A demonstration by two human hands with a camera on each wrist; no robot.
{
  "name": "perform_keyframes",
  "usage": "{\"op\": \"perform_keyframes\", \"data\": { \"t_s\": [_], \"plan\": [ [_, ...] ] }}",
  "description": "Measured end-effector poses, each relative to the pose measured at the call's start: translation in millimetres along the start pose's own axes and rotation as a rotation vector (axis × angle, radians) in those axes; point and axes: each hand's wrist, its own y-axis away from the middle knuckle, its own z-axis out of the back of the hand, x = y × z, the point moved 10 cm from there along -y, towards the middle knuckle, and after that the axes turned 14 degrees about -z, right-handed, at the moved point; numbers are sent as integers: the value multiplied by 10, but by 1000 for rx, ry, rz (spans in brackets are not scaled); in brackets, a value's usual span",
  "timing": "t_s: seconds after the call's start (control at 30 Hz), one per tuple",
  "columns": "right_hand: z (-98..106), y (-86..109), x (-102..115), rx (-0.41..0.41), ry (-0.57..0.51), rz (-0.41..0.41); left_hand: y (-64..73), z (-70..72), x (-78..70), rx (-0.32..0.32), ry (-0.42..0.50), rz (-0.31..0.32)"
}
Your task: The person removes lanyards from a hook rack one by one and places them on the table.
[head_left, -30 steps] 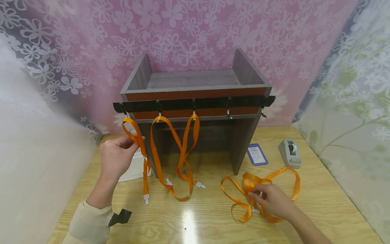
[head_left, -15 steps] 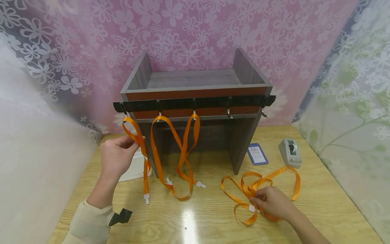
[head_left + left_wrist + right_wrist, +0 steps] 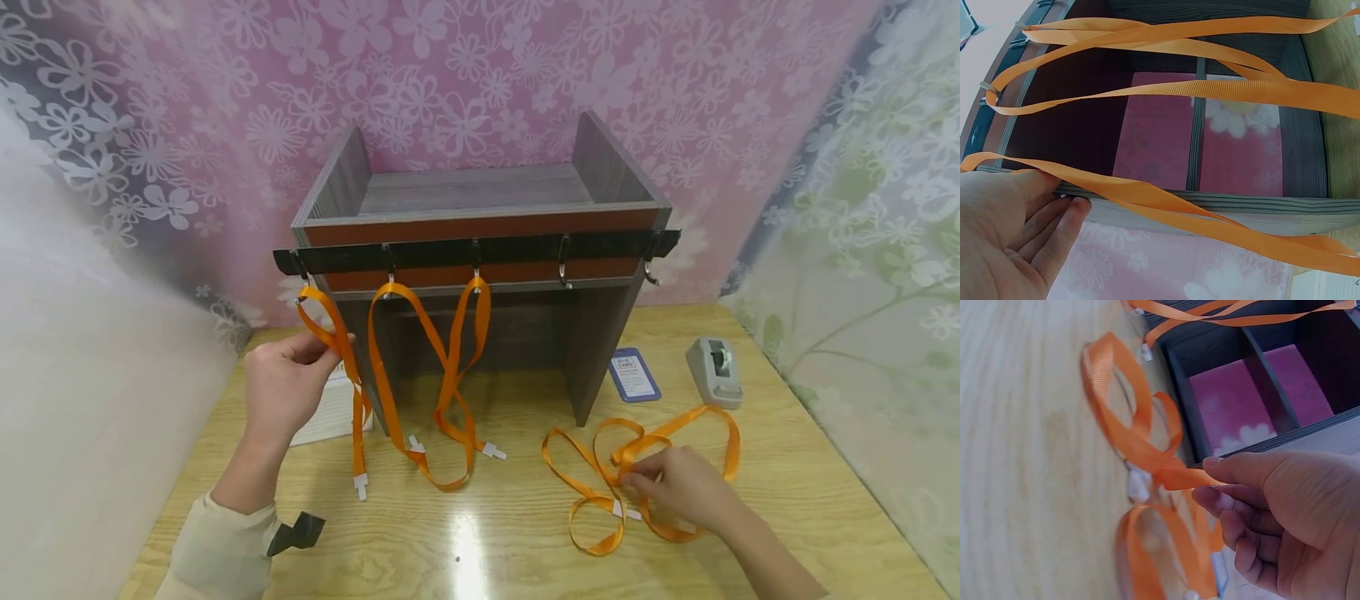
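Orange lanyards with white plastic clips hang from the three left hooks of a black hook rail (image 3: 517,250). My left hand (image 3: 285,387) is at the leftmost lanyard (image 3: 347,350), thumb and fingertips pinching its strap a little below the hook; in the left wrist view that strap (image 3: 1141,197) runs on past the fingertips. On the right of the table my right hand (image 3: 686,487) pinches a strap of a loose pile of orange lanyards (image 3: 592,496) between thumb and index finger. In the right wrist view the pinched strap (image 3: 1185,479) rises off the tabletop, a white clip (image 3: 1139,484) beside it.
A grey wooden shelf unit (image 3: 480,193) carries the rail. Two hooks at right, one hook (image 3: 564,275) among them, hold nothing. A blue-framed ID card (image 3: 635,375) and a grey tape dispenser (image 3: 714,372) lie at right; a white paper (image 3: 330,417) lies behind the left hand.
My right hand has shifted slightly right and tugged at the loose pile, whose loops have spread and changed shape. The left hand stays on its strap.
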Motion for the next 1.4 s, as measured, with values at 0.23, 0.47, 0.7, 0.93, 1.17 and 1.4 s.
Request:
{"op": "perform_keyframes", "data": {
  "t_s": [0.23,0.47,0.7,0.93,1.17,1.4],
  "plan": [
    [198,58,217,-65,37,-8,30,24,39,5,1,43],
    [330,114,405,-67,-43,34,34,21,34,8,3,42],
    [405,94,527,-80,-129,40,36,10,52,8,13,33],
    [489,-33,677,-103,-154,52,46,6,74,11,9,39],
    [615,-92,838,-105,-213,119,29,-13,30,14,-3,-3],
    [808,-119,1012,-109,-307,162,-2,-13,17,0,48,-1]
  ]
}}
